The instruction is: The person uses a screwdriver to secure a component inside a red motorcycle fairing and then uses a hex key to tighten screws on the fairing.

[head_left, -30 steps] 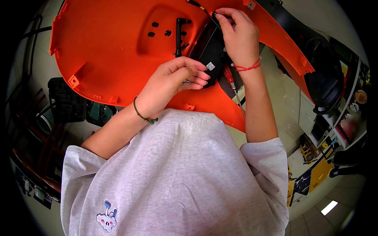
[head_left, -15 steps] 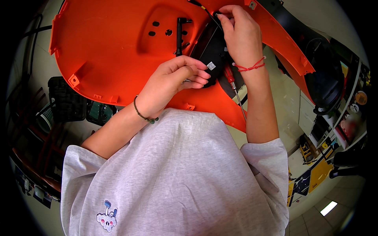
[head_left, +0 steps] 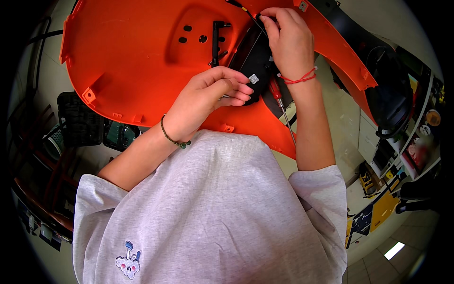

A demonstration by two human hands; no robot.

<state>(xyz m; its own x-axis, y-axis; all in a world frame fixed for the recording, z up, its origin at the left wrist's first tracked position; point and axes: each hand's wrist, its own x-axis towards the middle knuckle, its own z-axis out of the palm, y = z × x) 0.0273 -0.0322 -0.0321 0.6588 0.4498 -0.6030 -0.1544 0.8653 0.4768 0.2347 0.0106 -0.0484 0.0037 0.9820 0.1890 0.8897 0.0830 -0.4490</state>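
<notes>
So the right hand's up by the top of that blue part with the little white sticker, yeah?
Almost, but the part is black, not blue, as the head view shows. The right hand is up by its top, and the part has the white sticker.

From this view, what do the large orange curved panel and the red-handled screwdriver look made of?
Large orange curved panel: likely moulded plastic, semi-gloss; same-coloured edge tabs suggest it. Red-handled screwdriver: handle probably glossy plastic, from its highlights; shaft likely polished metal, from its silvery sheen.
</notes>
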